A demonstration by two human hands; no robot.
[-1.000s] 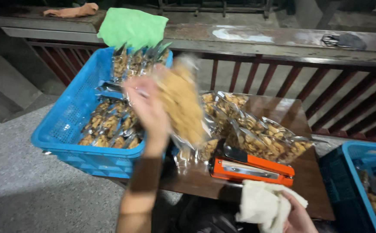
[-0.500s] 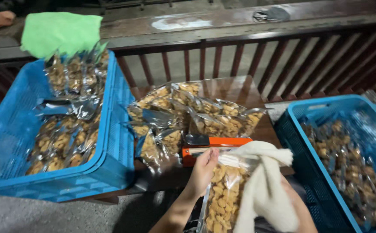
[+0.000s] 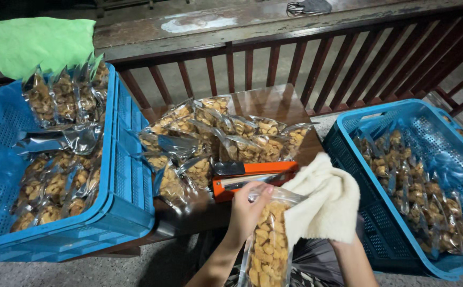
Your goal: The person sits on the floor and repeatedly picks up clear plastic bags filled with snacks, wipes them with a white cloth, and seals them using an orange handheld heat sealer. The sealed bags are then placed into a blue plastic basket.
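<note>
My left hand (image 3: 248,208) grips the open top of a clear bag of brown snack pieces (image 3: 267,245), held upright just in front of an orange heat sealer (image 3: 252,176) on a small wooden table (image 3: 266,102). My right hand is hidden under a cream towel (image 3: 324,201) that presses against the bag's right side. Several filled clear bags (image 3: 226,137) lie piled on the table behind the sealer.
A blue crate (image 3: 127,175) at the left holds several filled bags. Another blue crate (image 3: 372,212) at the right holds more. A green cloth (image 3: 40,42) lies on the ledge behind; a brown railing (image 3: 316,58) runs across the back.
My left hand carried a bag from over the left crate down to the front of the sealer. The view swung right, the right crate came into sight, and the towel moved against the bag.
</note>
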